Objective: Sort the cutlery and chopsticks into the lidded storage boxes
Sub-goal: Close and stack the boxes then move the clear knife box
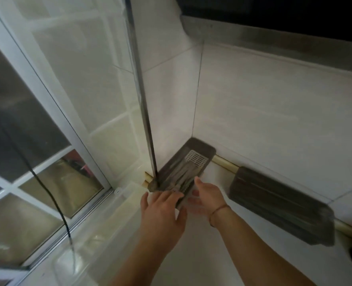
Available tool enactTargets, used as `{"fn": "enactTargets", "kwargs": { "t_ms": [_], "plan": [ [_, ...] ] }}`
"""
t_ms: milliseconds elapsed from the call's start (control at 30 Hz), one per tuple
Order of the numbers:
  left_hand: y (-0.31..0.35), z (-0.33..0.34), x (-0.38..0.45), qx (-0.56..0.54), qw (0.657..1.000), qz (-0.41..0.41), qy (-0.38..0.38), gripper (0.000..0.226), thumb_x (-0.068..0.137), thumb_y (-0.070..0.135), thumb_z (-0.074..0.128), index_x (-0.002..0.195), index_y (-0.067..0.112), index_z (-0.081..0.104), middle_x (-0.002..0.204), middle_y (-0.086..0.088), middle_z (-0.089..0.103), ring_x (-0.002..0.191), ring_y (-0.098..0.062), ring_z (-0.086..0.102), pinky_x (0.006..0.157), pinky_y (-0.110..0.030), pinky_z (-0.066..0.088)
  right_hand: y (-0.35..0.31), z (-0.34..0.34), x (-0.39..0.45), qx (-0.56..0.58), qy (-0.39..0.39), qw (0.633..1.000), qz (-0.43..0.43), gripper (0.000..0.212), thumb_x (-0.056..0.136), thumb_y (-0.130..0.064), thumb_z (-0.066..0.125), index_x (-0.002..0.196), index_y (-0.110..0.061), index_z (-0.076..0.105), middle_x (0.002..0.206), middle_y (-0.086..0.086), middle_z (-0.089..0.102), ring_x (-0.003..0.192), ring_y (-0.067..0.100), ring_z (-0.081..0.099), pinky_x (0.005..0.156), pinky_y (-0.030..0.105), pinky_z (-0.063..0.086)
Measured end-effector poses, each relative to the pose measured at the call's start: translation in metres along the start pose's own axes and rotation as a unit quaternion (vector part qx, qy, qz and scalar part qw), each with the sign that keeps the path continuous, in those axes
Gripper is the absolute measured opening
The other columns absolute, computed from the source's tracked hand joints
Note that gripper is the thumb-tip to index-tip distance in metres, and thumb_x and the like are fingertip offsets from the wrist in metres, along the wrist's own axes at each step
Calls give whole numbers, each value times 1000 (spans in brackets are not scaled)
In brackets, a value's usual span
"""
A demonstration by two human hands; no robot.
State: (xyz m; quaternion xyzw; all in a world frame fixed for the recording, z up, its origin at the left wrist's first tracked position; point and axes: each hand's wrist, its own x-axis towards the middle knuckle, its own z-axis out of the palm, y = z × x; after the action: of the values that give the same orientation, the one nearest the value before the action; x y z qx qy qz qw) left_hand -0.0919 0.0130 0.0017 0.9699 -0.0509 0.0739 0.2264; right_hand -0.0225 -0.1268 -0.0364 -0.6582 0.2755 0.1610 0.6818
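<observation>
A grey lidded storage box (200, 148) hangs in the corner of the tiled wall, with a white slotted insert (196, 158) and several pieces of metal cutlery (181, 176) visible through its smoky lid. My left hand (163, 211) grips the near end of this box, fingers on top and thumb beneath. My right hand (207, 198) lies against the box's right side with its fingers straight. A second grey lidded box (280, 205) hangs further right on the same wall. The frame is blurred.
A vertical metal pipe (142, 96) runs down just left of the corner box. A cream rail (225, 164) links both boxes. A window (26, 124) with a black cable (47, 195) fills the left; a clear plastic tray (100, 234) sits on the sill.
</observation>
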Motion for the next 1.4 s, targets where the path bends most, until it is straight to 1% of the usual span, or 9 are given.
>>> {"fn": "enactTargets", "kwargs": {
  "t_ms": [233, 367, 533, 733, 867, 1000, 1133, 1267, 1400],
  "plan": [
    [13, 6, -21, -51, 995, 91, 9, 28, 75, 33, 68, 102, 38, 65, 100, 22, 64, 97, -8, 59, 95, -41, 45, 3, 10, 25, -137, 3, 991, 1, 41, 93, -44, 52, 96, -7, 70, 88, 10, 71, 72, 21, 68, 51, 23, 54],
    [26, 13, -35, -145, 984, 100, -6, 25, 79, 38, 58, 100, 30, 68, 103, 17, 64, 96, -6, 56, 84, -25, 47, 1, 10, 35, -115, -1, 993, -8, 30, 93, -30, 57, 108, -5, 66, 107, 16, 68, 97, 33, 64, 79, 48, 57],
    [36, 29, -57, -251, 966, 38, -58, 20, 78, 32, 64, 97, 31, 69, 102, 21, 60, 98, 9, 53, 85, -9, 41, 7, 4, 35, -40, -15, 999, -1, 17, 95, -22, 55, 92, -7, 63, 105, 19, 67, 90, 35, 67, 71, 51, 59],
    [43, 42, -66, -302, 930, -72, -196, 28, 85, 36, 65, 110, 43, 56, 111, 29, 53, 100, 13, 50, 84, -5, 40, 10, -20, 32, -125, 4, 988, -86, 27, 93, -30, 55, 86, -5, 63, 92, 17, 70, 83, 31, 69, 74, 50, 58],
    [40, 51, -68, -357, 885, -150, -259, 38, 90, 36, 63, 126, 32, 51, 121, 16, 56, 102, 10, 54, 80, -2, 40, -3, -33, 18, -186, 41, 970, -152, 32, 91, -34, 58, 74, -7, 58, 82, 17, 67, 79, 31, 67, 72, 50, 58],
    [46, 53, -63, -499, 796, -279, -196, 57, 91, 31, 64, 140, 22, 37, 121, 4, 61, 106, -9, 62, 87, -19, 48, -19, -50, -7, -148, 44, 974, -168, 31, 91, -32, 59, 75, -5, 57, 87, 19, 67, 81, 30, 68, 73, 49, 58],
    [69, 47, -54, -658, 682, -316, -52, 85, 72, 48, 78, 134, 49, 19, 130, 4, 52, 110, -22, 61, 72, -24, 52, -8, -64, -50, -66, 77, 978, -181, 32, 89, -29, 61, 75, 0, 58, 87, 22, 67, 81, 30, 69, 67, 44, 60],
    [91, 50, -48, -693, 639, -324, 76, 54, 83, 35, 66, 123, 55, 36, 125, -5, 57, 96, -27, 65, 80, -42, 53, 22, -66, -93, -31, 154, 964, -213, 25, 84, -35, 67, 70, -15, 63, 77, 2, 69, 72, 15, 69, 63, 39, 60],
    [92, 58, -31, -714, 642, -275, 51, 52, 81, 18, 66, 127, 36, 54, 120, -24, 59, 86, -31, 58, 73, -42, 55, 39, -103, -104, 62, 229, 949, -210, 34, 73, -39, 75, 94, -17, 59, 88, -1, 71, 74, 18, 71, 64, 45, 60]
  ]
}}
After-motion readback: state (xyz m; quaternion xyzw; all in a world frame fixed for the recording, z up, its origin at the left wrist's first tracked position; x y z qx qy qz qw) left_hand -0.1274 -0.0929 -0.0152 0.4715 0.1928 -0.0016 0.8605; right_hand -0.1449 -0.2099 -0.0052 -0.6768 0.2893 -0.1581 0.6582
